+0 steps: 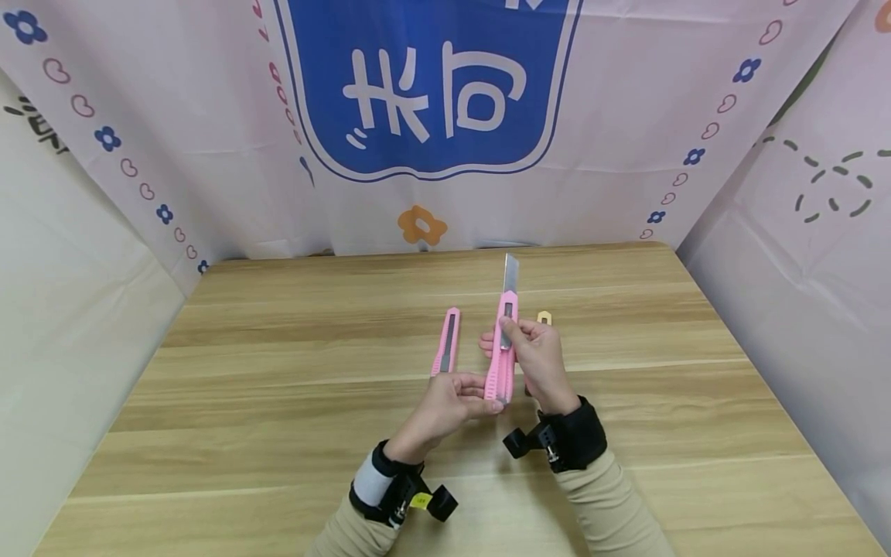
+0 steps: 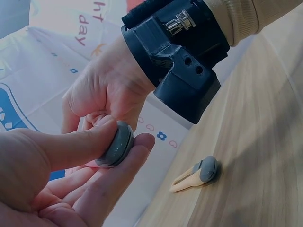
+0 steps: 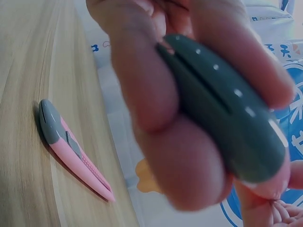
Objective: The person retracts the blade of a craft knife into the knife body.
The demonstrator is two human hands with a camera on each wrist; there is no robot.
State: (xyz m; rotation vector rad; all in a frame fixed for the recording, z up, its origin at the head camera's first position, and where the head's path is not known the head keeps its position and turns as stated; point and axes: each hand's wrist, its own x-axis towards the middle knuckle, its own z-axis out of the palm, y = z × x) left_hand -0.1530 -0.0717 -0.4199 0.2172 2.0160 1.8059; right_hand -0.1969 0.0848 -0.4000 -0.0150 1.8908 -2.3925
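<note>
A pink utility knife (image 1: pixel 500 379) is held upright between both hands, its wide metal blade (image 1: pixel 511 273) extended from the top. My left hand (image 1: pixel 445 402) pinches the knife's grey bottom end between thumb and fingers, seen close up in the left wrist view. Higher up the body, my right hand (image 1: pixel 541 360) grips it, with the thumb on the front by the slider. A second pink utility knife (image 3: pixel 75 158) lies on the table, left of the held one. Beyond the right hand lies a yellow utility knife (image 2: pixel 191 177), mostly covered by that hand in the head view.
The wood-grain table (image 1: pixel 244 402) reaches back to a hanging white cloth (image 1: pixel 230 178) with a blue emblem. More printed cloth hangs at both sides. Black camera straps (image 1: pixel 581 433) sit on both wrists.
</note>
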